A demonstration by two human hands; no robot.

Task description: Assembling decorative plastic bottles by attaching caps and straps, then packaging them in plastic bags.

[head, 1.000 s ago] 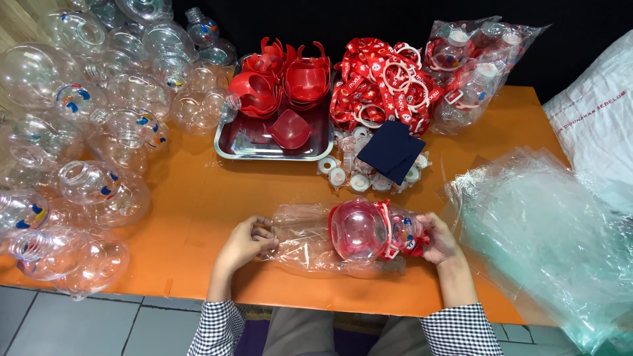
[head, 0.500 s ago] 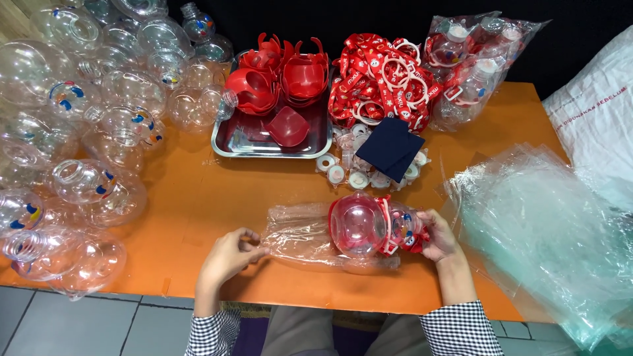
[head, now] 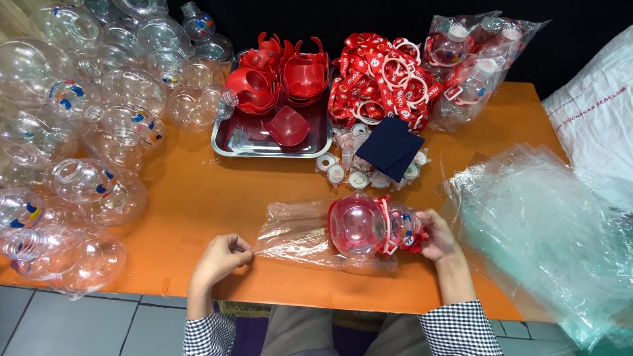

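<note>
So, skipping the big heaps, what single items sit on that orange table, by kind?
Silver metal tray: 1
Dark blue square sheet: 1
Round clear plastic bottle with red strap, gripped by the right hand: 1
Clear plastic bag around it, end pinched by the left hand: 1
Total: 4

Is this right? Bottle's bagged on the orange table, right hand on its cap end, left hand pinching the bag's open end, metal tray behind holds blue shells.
One error: the shells in the metal tray are red, not blue, as the head view shows. The rest holds: the right hand grips the bottle at its cap end, and the left hand pinches the bag.
</note>
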